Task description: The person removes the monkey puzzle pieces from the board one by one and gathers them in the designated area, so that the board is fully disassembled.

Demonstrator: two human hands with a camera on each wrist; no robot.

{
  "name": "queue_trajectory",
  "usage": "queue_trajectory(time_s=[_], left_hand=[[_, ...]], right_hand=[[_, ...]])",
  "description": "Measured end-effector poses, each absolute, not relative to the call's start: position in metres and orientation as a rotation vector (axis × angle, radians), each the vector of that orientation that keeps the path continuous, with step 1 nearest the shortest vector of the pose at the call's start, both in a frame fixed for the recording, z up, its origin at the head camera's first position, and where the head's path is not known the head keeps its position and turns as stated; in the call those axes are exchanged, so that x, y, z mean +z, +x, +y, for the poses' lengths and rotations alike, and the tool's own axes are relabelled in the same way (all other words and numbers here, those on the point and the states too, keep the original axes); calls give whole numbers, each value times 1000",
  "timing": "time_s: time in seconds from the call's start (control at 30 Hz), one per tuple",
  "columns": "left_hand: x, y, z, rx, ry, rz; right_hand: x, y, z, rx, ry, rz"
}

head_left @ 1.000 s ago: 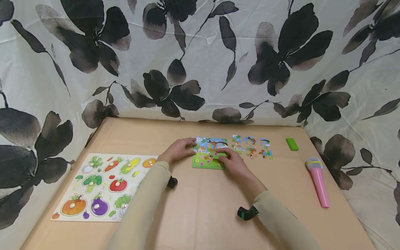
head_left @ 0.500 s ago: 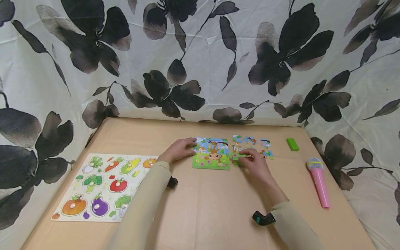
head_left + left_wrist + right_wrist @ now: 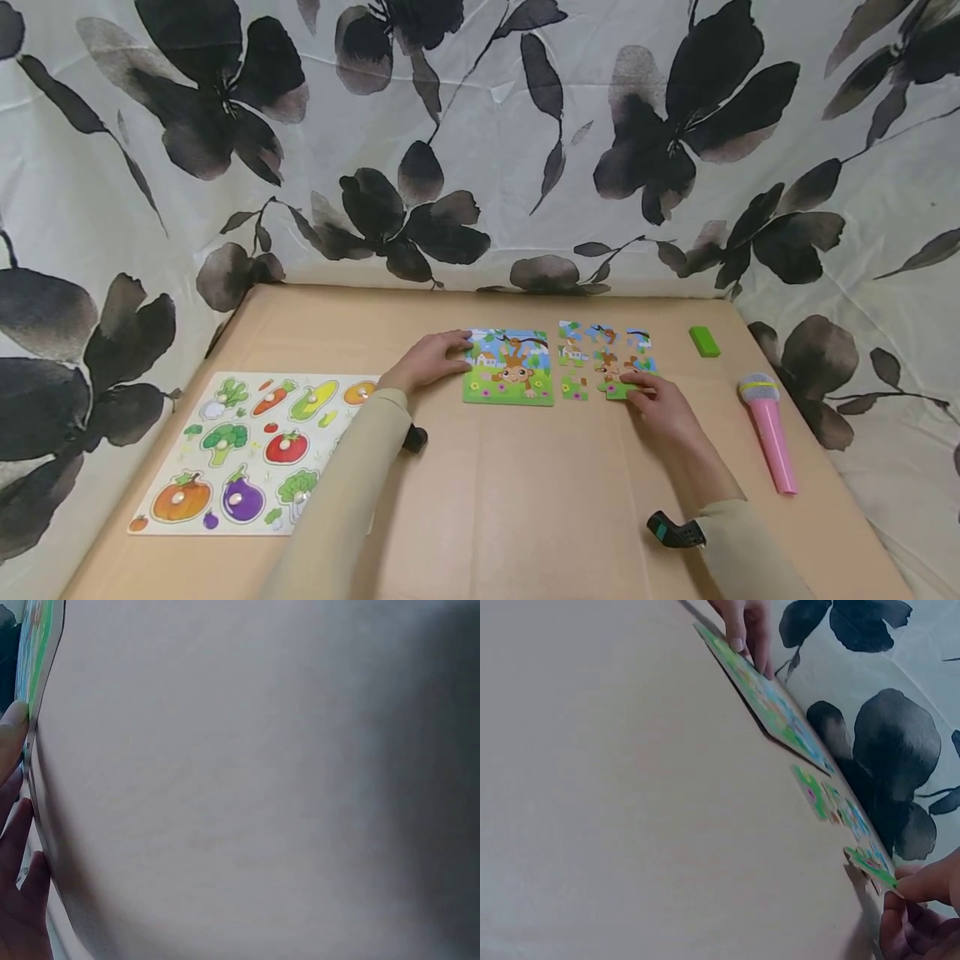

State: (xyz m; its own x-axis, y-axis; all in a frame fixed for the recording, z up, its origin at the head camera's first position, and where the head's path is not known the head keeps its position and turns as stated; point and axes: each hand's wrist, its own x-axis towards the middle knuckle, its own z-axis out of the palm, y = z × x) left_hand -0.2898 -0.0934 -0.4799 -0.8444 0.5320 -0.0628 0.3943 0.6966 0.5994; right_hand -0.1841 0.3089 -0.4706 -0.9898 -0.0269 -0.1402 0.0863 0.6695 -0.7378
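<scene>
My left hand (image 3: 427, 361) rests at the left edge of a square monkey-picture puzzle board (image 3: 495, 392), thumb and fingers apart along that edge. In the left wrist view the thumb (image 3: 13, 735) lies at the board's rim. Right of the board, several jigsaw pieces (image 3: 602, 335) lie spaced in rows on the table. A green piece with flowers (image 3: 574, 389) lies at the bottom left of these rows. My right hand (image 3: 670, 410) pinches another green-edged jigsaw piece (image 3: 870, 864) between thumb and fingers, slightly tilted, at the bottom of the rows.
A vegetable peg puzzle board (image 3: 255, 500) lies at the left, partly covered by my left sleeve. On the right are a green block (image 3: 704, 342) and a pink toy microphone (image 3: 771, 442). A floral cloth (image 3: 525, 108) hangs behind the table (image 3: 517, 500).
My right hand has moved right from the puzzle board to the loose pieces. A green piece now lies at the rows' bottom left. My left hand has stayed in place.
</scene>
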Motion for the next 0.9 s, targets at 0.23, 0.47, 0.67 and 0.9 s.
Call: queue_trajectory(time_s=[0.23,0.47,0.67,0.9], left_hand=[[-478,-291,-94,878,755,2679],[-476,-289,-93,877,749,2673],[-475,-288,-92,859,738,2669],[-476,-288,-93,860,731,2671]], right_hand=[[-472,-182,310,-1205,-4,2737],[-473,-186,300,-1150,-32,2777],[-478,-190,298,-1016,-123,2892],[-480,-190,297,-997,-154,2924]])
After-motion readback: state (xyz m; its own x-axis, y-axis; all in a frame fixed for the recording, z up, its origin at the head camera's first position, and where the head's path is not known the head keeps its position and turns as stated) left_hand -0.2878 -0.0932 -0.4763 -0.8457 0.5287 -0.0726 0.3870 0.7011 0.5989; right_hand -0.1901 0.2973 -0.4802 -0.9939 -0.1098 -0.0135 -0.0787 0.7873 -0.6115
